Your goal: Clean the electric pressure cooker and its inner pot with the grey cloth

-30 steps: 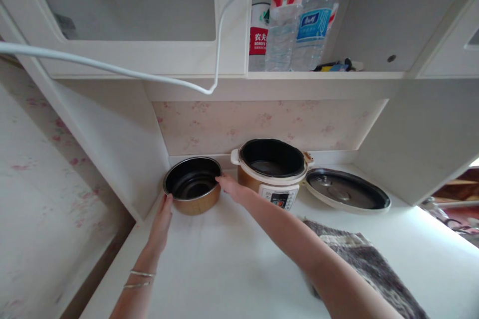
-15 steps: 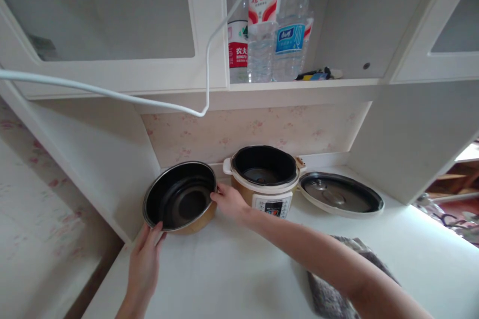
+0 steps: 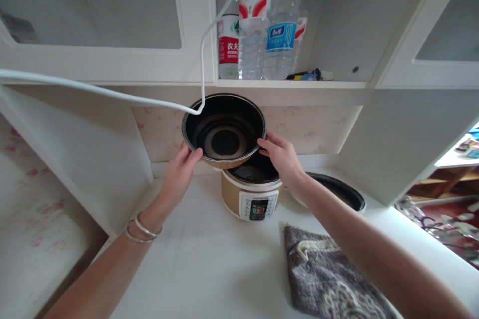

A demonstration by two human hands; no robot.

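Observation:
A round inner pot (image 3: 224, 129), black inside and gold outside, is held up in the air by both hands, its mouth tilted toward me. My left hand (image 3: 179, 169) grips its rim at the lower left, the thumb over the edge. At the right side of the rim, my right hand (image 3: 280, 154) is closed on it. Behind and below the pot stands the gold and white electric cooker (image 3: 232, 194), its top uncovered and its dark inside partly hidden by the pot. To the cooker's right lies the lid (image 3: 340, 192), underside up, partly covered by my right forearm.
A grey patterned cloth (image 3: 314, 274) lies on the white counter (image 3: 194, 264). Overhead, a white cable (image 3: 142, 102) hangs across the view, in front of the pot's rim. Several plastic bottles (image 3: 254, 50) stand in the open cabinet above.
The inner pot has been lifted from the counter at the left and carried up and right, above the cooker's front. Both hands have moved with it, keeping hold of the rim.

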